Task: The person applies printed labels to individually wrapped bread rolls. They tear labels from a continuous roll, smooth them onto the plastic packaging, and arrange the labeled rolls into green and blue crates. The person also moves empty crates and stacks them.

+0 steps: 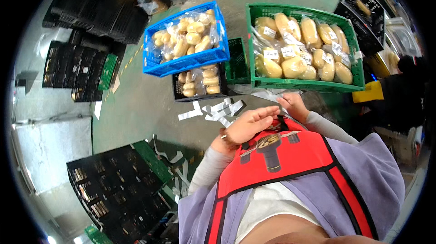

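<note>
My left hand point(252, 125) is held in front of my red vest point(296, 150), its fingers straight and the thumb apart, with nothing visible in it. To its right, my right hand point(293, 106) has curled fingers near the front edge of a green plastic crate point(306, 85). Whether anything thin is in those fingers is unclear; pale plastic film point(260, 91) lies just beyond them. The green crate holds pale-yellow root vegetables point(294, 67) in clear wrap, several bearing white labels point(288, 51). A blue crate point(190, 64) holds bagged, smaller pale vegetables point(193, 38).
Beneath the blue crate stands a black crate point(198, 98) with similar vegetables. White strips point(218, 109) litter the floor. Stacked black crates point(119, 179) stand at lower left, others point(97, 14) at upper left. Dark clothing with a yellow patch point(369, 92) shows at right.
</note>
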`<state>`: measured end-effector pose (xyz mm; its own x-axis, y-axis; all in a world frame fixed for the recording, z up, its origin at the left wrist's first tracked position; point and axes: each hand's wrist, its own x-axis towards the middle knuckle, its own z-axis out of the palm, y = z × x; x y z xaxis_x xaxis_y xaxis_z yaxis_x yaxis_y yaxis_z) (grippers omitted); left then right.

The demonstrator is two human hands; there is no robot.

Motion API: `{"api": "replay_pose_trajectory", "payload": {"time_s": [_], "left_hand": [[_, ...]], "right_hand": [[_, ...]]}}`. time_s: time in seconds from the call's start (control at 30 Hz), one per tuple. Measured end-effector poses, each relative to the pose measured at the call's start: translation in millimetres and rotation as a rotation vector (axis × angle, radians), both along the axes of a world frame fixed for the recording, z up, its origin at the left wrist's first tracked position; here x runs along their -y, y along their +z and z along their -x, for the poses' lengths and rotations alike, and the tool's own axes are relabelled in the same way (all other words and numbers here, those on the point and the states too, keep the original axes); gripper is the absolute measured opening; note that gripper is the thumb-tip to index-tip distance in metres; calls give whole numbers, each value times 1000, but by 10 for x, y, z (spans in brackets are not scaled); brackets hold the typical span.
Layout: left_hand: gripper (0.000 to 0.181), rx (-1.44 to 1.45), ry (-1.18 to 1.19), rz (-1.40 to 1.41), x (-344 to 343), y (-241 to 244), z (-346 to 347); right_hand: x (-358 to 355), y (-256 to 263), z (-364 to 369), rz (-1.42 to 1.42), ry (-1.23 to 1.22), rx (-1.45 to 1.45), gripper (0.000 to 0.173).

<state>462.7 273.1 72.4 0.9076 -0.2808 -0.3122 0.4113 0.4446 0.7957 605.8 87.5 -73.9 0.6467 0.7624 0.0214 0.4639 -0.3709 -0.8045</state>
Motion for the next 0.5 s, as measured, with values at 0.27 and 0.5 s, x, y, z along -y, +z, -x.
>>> {"api": "replay_pose_trajectory", "payload": {"time_s": [0.27, 0.5], "left_hand": [[66, 818, -413, 689, -114, 1511, 57], [58, 918, -783, 944, -196, 1573, 152]], "right_hand": [[1788, -1013, 304, 790, -546, -196, 48], [2951, -1222, 2292, 1171, -1317, -293, 40]]}}
